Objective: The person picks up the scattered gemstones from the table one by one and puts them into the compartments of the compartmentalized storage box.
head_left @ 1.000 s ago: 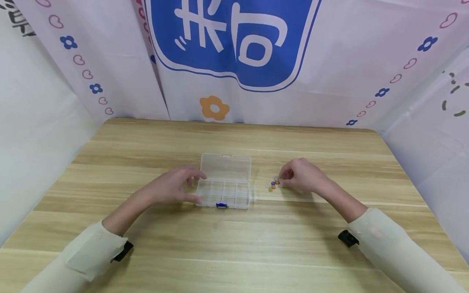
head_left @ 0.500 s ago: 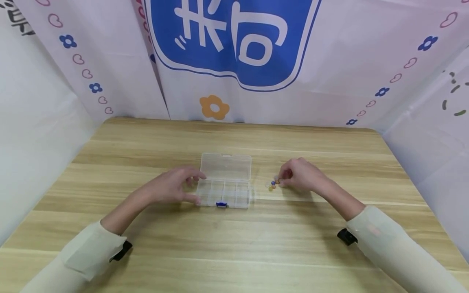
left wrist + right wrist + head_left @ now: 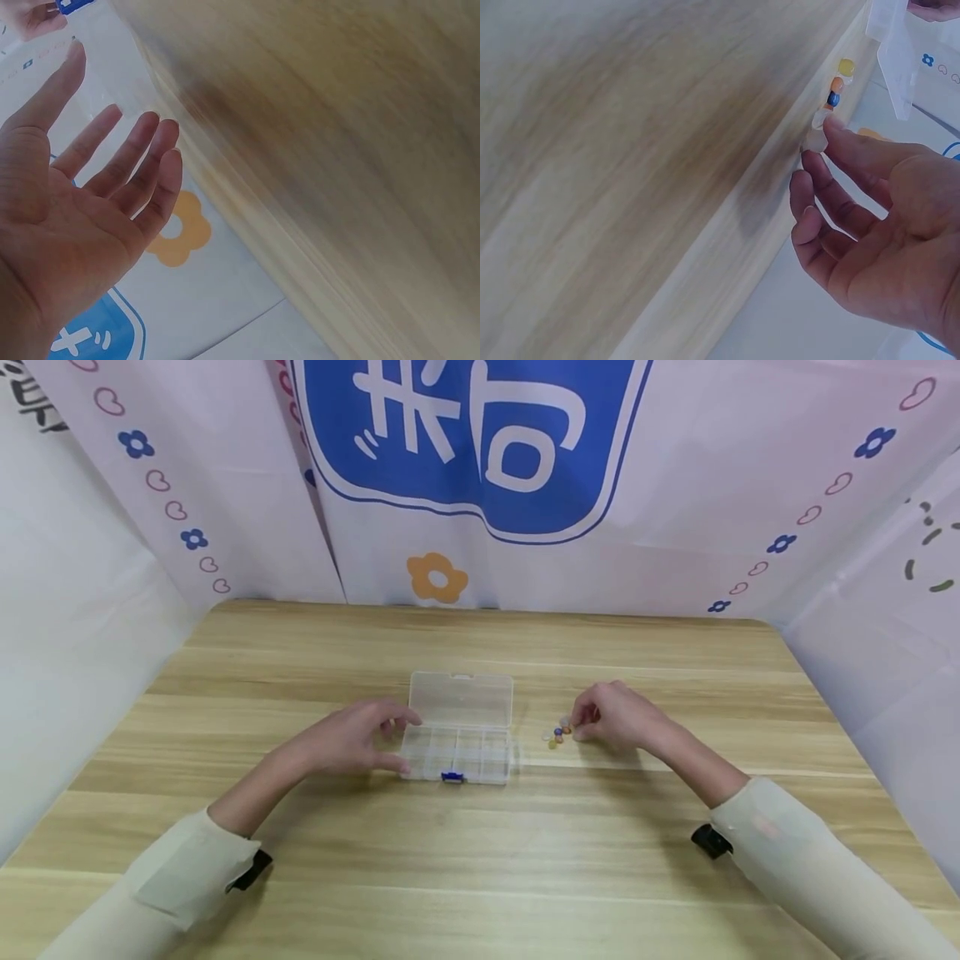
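A clear plastic compartment box (image 3: 471, 750) lies on the table with its lid (image 3: 461, 700) swung back and a blue latch (image 3: 452, 776) at the front. At its left end is my left hand (image 3: 356, 739), thumb and fingers spread around the edge; contact there is hard to tell. My right hand (image 3: 617, 718) is right of the box, beside a small cluster of beads (image 3: 558, 732). Between thumb and index finger it pinches a whitish translucent bead (image 3: 817, 141). Close by lie a yellow bead (image 3: 846, 67), an orange bead (image 3: 838, 85) and a blue bead (image 3: 834, 98).
The wooden table (image 3: 480, 868) extends around the box on all sides. Behind it hangs a white printed cloth (image 3: 675, 527) with a blue sign and flowers. White sheets stand along both sides. A black strap (image 3: 712, 841) shows under the right sleeve.
Both hands and the box stay almost in place. The head view shifts very slightly, and the right fingertips hover at the cluster's right side with hardly any movement.
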Motion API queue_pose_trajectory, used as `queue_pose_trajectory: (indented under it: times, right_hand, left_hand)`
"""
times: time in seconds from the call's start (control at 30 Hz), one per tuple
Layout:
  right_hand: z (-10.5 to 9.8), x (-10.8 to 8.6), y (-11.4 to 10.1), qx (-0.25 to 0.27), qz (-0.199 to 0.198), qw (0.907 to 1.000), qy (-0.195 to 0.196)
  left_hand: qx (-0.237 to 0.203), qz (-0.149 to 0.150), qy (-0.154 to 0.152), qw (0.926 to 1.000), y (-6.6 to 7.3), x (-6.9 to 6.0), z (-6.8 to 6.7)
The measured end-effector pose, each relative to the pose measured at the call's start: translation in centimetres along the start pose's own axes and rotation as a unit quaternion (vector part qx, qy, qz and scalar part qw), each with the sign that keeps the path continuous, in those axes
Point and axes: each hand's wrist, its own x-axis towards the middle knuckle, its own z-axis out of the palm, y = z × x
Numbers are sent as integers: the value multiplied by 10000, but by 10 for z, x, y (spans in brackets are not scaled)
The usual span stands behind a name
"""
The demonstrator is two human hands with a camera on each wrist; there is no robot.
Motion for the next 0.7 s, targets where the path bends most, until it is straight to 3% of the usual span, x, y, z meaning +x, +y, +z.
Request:
queue_pose_trajectory:
  times: [0.37, 0.7]
  right_hand:
    - [0, 1, 3, 150, -18, 9999, -49]
    - [-5, 0, 4, 145, -86, 9998, 133]
  left_hand:
    - [-45, 17, 29, 10000, -2, -1, 1]
    - [-198, 55, 17, 9998, -1, 0, 2]
